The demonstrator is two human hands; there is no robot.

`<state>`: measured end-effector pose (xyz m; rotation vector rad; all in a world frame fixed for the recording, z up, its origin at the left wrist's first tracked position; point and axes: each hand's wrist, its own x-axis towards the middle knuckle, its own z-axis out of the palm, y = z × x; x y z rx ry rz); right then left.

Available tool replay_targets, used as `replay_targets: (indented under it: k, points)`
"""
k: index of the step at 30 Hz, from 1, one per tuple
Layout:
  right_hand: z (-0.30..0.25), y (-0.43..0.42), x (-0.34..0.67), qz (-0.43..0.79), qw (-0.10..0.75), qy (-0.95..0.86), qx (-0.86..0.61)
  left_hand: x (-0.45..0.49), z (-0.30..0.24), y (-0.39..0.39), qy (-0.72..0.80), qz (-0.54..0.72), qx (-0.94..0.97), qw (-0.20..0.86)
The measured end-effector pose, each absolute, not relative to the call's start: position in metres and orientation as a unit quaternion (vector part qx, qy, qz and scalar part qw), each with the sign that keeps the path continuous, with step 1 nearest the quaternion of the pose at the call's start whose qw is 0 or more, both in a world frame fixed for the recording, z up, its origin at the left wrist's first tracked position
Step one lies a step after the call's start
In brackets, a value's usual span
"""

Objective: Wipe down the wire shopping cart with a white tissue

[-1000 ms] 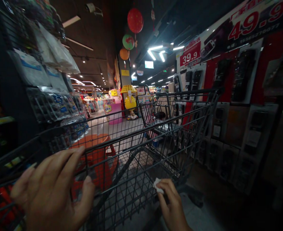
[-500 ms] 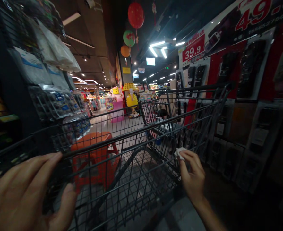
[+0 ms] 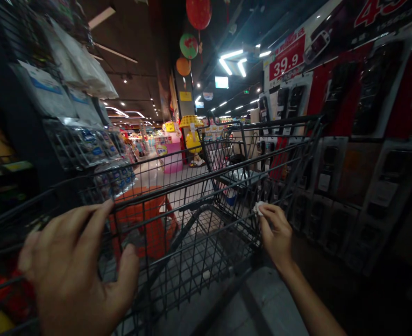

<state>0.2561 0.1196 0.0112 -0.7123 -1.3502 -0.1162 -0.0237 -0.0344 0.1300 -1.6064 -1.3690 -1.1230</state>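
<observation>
A dark wire shopping cart stands side-on in front of me. My left hand is at the left part of its top rail, fingers stretched over it and thumb spread apart on the near side; whether it bears on the rail I cannot tell. My right hand pinches a small crumpled white wipe between thumb and fingers, at the wire side of the cart near its right end. Beyond the mesh, an orange plastic stool shows at the left.
Packaged goods hang on a rack at the left. Black blister-packed items fill a red wall at the right under a price sign. A pink stand and a yellow figure stand farther back. Tiled floor lies below the cart.
My left hand has moved right and up in view, showing more of its wrist side. The right hand with the wipe has shifted slightly up and left. The view has also shifted a little.
</observation>
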Motion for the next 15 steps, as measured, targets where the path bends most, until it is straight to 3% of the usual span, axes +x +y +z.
replay_targets:
  k: [4, 15]
  points:
    - [0.012, 0.14, 0.251, -0.027, 0.729, -0.593, -0.342, 0.001, 0.137, -0.028, -0.525, -0.407, -0.592, 0.456]
    - [0.029, 0.186, 0.229, 0.038, 0.715, -0.549, -0.431, 0.04, 0.132, -0.003, -0.559, -0.372, -0.602, 0.431]
